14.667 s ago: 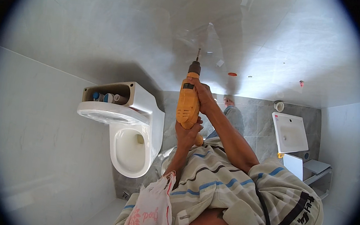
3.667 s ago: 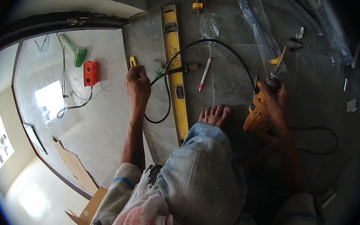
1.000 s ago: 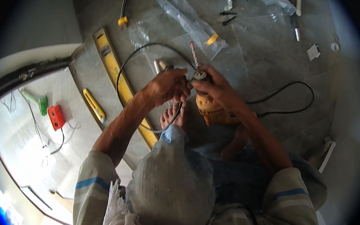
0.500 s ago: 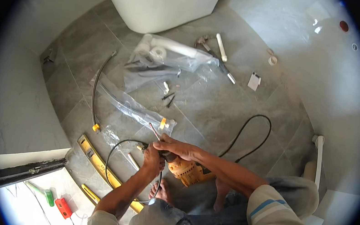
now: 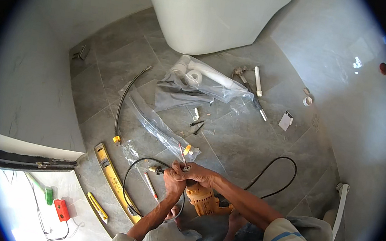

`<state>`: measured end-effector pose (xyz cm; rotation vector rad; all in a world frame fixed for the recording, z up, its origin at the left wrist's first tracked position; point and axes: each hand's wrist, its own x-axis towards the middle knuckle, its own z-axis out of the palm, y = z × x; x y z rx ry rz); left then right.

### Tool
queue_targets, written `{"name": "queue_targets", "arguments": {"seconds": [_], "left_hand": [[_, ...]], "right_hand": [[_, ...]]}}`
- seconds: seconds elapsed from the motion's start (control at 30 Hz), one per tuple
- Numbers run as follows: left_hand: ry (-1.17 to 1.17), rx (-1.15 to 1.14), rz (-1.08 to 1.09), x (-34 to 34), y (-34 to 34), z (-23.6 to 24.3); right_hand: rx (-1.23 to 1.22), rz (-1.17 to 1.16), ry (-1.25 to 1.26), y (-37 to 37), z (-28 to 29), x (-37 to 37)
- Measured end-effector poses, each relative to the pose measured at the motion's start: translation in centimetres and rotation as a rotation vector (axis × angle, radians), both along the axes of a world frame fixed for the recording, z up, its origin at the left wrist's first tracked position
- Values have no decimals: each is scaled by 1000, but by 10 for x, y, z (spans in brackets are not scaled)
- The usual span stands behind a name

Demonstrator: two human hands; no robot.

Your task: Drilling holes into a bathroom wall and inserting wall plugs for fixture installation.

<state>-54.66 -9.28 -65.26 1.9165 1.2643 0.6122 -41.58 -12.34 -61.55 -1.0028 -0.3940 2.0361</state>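
An orange corded power drill (image 5: pixel 202 201) rests between my knees, its long thin drill bit (image 5: pixel 182 153) pointing away from me. My left hand (image 5: pixel 175 179) is closed at the drill's front end. My right hand (image 5: pixel 201 175) wraps the chuck (image 5: pixel 187 168) from the other side, fingers close to the left ones. Left of my left hand, a dark piece with a brass-coloured end (image 5: pixel 153 169) sticks out; whether that hand holds it I cannot tell. A black cable (image 5: pixel 129 173) loops past my left wrist. A white-and-red marker-like stick (image 5: pixel 151 186) lies beside that wrist.
A yellow spirit level (image 5: pixel 111 178) and a yellow utility knife (image 5: pixel 98 208) lie at left. Ahead are a braided hose (image 5: pixel 122 105), plastic-bagged white pipes (image 5: pixel 209 75), screws (image 5: pixel 197 124), a hammer (image 5: pixel 251 89) and a white toilet (image 5: pixel 212 19). A red socket box (image 5: pixel 61 210) is at lower left.
The view has shifted, so the floor items sit lower and farther right in the picture. Both hands remain at the drill's front end, with the right-hand fingers now lower around the chuck.
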Motion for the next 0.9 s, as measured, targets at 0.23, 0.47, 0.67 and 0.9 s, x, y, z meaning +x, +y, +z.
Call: {"name": "queue_targets", "arguments": {"seconds": [0.23,0.47,0.67,0.9], "left_hand": [[-105,-125,61,7,0,12],[-242,-223,82,-1,-1,-1],[-336,-130,49,-7,-6,-7],[-379,-332,-80,14,1,-26]], "right_hand": [[24,-74,-29,2,-6,-5],[49,-66,-130,9,6,-12],[-17,-102,-177,0,13,-19],[118,-256,-468,-17,-24,1]]}}
